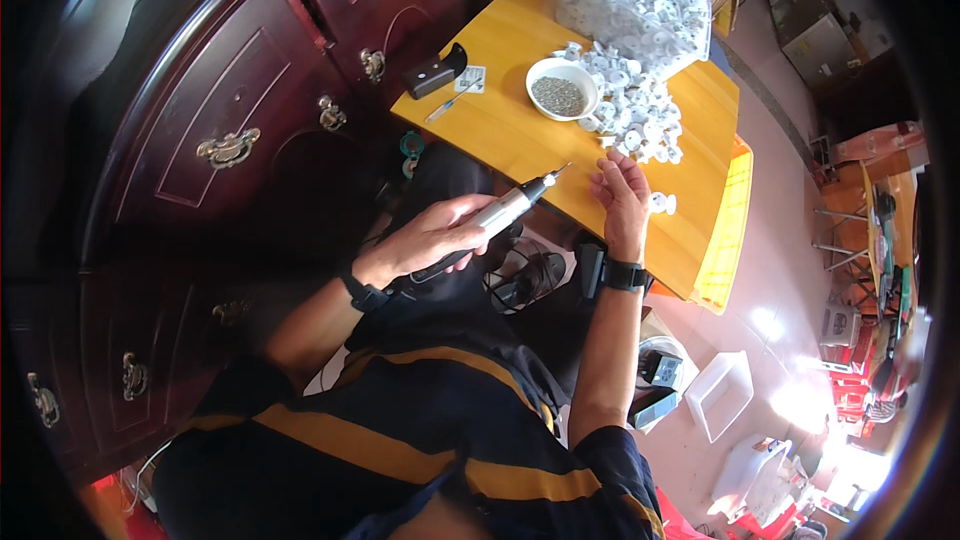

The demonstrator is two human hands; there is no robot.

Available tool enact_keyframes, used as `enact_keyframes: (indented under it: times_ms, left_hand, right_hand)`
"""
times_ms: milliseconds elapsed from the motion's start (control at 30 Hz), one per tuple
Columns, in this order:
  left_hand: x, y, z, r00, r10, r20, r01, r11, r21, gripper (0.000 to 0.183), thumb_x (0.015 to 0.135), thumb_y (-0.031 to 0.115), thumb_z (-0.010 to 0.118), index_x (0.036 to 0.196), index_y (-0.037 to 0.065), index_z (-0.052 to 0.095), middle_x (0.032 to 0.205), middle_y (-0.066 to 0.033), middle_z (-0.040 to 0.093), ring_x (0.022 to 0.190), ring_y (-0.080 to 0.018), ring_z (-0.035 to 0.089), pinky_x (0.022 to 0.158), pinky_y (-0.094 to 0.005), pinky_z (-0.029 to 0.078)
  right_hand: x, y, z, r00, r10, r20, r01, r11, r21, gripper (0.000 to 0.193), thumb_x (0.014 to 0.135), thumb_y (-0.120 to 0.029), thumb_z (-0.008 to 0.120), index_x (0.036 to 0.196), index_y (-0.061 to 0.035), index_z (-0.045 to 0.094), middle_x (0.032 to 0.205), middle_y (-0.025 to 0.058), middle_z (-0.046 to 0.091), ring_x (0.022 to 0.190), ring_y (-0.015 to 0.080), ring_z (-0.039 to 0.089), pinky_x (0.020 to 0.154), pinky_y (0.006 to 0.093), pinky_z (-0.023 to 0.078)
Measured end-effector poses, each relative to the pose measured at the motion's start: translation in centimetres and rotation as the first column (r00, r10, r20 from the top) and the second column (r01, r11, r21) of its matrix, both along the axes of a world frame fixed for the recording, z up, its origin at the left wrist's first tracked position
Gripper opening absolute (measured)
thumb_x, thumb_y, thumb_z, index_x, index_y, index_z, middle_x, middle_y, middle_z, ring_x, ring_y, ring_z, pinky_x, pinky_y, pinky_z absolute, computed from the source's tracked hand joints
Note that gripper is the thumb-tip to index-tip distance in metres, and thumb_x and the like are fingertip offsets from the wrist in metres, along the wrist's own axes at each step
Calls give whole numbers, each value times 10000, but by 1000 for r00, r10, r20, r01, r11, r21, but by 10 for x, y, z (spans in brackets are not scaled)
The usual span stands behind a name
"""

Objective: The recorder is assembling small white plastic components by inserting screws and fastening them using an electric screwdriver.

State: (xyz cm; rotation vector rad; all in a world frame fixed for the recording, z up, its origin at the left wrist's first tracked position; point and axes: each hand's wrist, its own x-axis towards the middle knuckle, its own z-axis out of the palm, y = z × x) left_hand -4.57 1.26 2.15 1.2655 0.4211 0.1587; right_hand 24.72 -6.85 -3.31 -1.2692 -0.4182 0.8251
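My left hand (440, 235) is wrapped around a silver and black electric screwdriver (508, 208). Its thin bit points up and right, over the near edge of the yellow table. My right hand (624, 185) is above the table just right of that tip, fingers bent together; whatever they hold is too small to make out. A loose pile of small white plastic parts (640, 115) lies just beyond those fingertips. One white part (662, 203) sits apart, beside my right hand. Left of the pile stands a white bowl (535, 73) of small metal screws (558, 96).
A clear bin (590, 20) heaped with white parts stands at the table's (490, 45) far end. A dark case (436, 72) and a slim pen-like tool (445, 108) lie at its left. Dark drawers (240, 110) rise on the left. A yellow crate (728, 240) stands at the right.
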Motion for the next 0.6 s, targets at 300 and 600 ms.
enact_keyframes:
  times_ms: [300, 600]
  left_hand:
    - [-1, 1, -7, 1000, 24, 1, -24, 999, 45, 671, 974, 375, 594, 1457, -34, 371, 903, -52, 590, 677, -72, 549, 621, -226, 463]
    - [-3, 2, -6, 999, 51, 9, -51, 999, 15, 641, 977, 319, 586, 1464, -32, 363, 904, -55, 592, 680, -74, 556, 628, -226, 468]
  right_hand:
    - [22, 44, 5, 489, 73, 869, 359, 892, -276, 362, 835, -357, 743, 1066, -87, 673, 759, 97, 697, 725, 255, 688, 690, 395, 528]
    - [22, 44, 14, 391, 318, 864, 337, 824, -456, 280, 863, -204, 625, 1123, -110, 667, 918, 211, 702, 909, 390, 676, 810, 480, 526]
